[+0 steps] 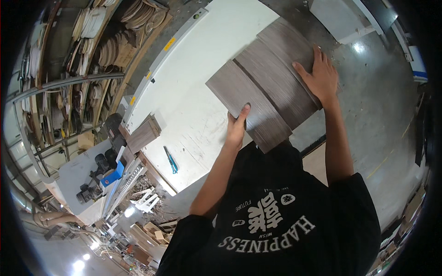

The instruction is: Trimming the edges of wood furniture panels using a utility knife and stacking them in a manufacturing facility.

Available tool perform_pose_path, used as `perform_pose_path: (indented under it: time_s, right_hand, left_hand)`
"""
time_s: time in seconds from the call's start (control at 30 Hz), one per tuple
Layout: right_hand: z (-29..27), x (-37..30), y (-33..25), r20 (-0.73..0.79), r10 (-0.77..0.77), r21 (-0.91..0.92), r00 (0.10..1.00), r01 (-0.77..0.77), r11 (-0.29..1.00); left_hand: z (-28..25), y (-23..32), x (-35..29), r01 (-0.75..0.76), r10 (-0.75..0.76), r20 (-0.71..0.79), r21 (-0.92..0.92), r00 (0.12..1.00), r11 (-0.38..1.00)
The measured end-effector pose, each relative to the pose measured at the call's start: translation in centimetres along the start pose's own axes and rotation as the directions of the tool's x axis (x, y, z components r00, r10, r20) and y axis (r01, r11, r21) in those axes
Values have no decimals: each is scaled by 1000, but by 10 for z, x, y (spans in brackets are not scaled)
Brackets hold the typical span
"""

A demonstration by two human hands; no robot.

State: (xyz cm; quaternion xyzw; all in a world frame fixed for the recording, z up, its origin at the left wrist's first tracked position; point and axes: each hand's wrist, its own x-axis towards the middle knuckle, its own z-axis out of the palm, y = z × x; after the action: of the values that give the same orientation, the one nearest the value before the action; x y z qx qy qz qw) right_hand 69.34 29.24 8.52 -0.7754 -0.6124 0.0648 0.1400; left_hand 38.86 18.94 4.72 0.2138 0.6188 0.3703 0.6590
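Observation:
Several grey-brown wood-grain boards lie side by side at the right part of a white worktable [184, 110]. My left hand [237, 126] grips the edge of the left board [248, 103], thumb on top and the other fingers hidden beneath. Next to it is a middle board [281, 83], with a dark gap between the two. On the right board [287, 41] rests my right hand [321, 79], its fingers stretched out and its thumb spread to the left.
A blue utility knife [171, 161] and a small stack of wood-grain pieces [143, 134] lie at the table's left end. A metal rail [161, 53] runs along the far edge. Shelves [87, 60] full of thin strips stand at upper left, machinery [99, 172] below them.

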Motion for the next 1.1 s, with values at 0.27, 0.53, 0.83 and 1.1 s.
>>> perform_pose_path:
  time_s: [0.27, 0.53, 0.83, 1.1]
  right_hand:
    - [4, -4, 3, -126, -198, -9, 972, 198, 980]
    - [-13, -21, -18, -226, -237, 38, 945, 252, 967]
    - [0, -133, -144, 146, -409, 196, 901, 379, 904]
    - [15, -138, -150, 199, -347, 176, 916, 315, 933]
  left_hand:
    - [1, -25, -14, -455, 577, -118, 497, 808, 739]
    - [-12, -14, -47, -463, 649, -76, 639, 757, 614]
    - [-33, -27, -47, -494, 654, -172, 523, 736, 694]
    - [-65, -27, -63, -536, 652, -319, 382, 688, 753]
